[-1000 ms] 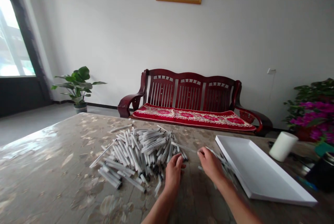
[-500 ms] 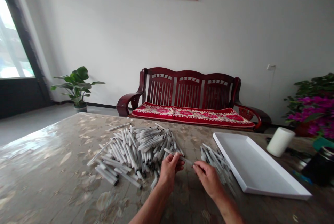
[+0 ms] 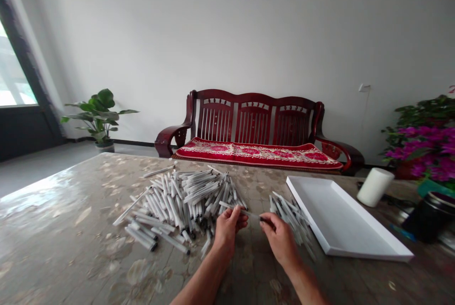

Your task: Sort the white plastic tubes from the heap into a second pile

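- The left hand (image 3: 228, 229) has joined in: I now see it curled around a slim pen (image 3: 251, 214) that a second ago only the right hand (image 3: 280, 236) held, so it's steadied at two points.
- The right hand pinches the dark end, though blur hides exact fingertip contact.
- The pen sits nearer me than the large pile (image 3: 177, 203), left of the small bunch (image 3: 291, 217).
- Against half a second ago, the hold matches.

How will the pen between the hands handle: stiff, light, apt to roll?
The pen is probably stiff: it runs straight from the left hand to the right hand. Likely light, given its slim, pale barrel. It may roll if set on the table, since the barrel looks round, though it's small in view.
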A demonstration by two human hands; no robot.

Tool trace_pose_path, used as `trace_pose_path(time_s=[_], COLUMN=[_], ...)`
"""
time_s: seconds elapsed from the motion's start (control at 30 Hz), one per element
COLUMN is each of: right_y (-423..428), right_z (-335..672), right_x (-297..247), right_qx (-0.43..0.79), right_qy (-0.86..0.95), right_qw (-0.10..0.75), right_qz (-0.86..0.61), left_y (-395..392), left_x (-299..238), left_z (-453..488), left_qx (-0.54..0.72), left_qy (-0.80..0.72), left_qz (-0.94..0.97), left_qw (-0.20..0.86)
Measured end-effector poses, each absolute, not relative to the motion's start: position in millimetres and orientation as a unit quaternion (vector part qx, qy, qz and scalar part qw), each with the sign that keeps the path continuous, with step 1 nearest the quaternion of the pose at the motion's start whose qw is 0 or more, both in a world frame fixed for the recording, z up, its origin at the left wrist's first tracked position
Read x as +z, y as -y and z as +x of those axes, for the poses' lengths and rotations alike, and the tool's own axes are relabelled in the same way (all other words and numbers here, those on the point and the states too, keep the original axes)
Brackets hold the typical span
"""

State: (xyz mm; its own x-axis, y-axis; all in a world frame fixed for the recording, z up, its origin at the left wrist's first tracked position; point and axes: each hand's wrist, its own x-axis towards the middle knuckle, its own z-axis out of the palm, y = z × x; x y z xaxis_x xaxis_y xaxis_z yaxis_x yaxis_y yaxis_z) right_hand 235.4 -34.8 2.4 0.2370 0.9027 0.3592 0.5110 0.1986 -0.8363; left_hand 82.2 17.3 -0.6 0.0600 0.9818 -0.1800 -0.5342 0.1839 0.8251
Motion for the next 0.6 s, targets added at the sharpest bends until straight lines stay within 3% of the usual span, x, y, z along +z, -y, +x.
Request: trace_pose_path(time_s=[0.23,0.43,0.6], right_y=[35.7,35.3,33.3], right_z=[237.9,237.2,239.3], right_x=[-1.0,3.8,-0.3], right_qx=[0.233,0.202,0.247], right_qy=[0.582,0.576,0.571], right_qw=[0.47,0.51,0.465], right_qz=[-0.621,-0.606,-0.63], left_y=[-15.4,-15.1,-14.1], left_x=[-0.9,-0.4,0.1], left_z=[84.1,84.9,85.8], left_qx=[0.561,0.563,0.566], left_qy=[-0.383,-0.378,-0.377], left_qz=[0.295,0.294,0.292], left_qw=[0.672,0.673,0.673])
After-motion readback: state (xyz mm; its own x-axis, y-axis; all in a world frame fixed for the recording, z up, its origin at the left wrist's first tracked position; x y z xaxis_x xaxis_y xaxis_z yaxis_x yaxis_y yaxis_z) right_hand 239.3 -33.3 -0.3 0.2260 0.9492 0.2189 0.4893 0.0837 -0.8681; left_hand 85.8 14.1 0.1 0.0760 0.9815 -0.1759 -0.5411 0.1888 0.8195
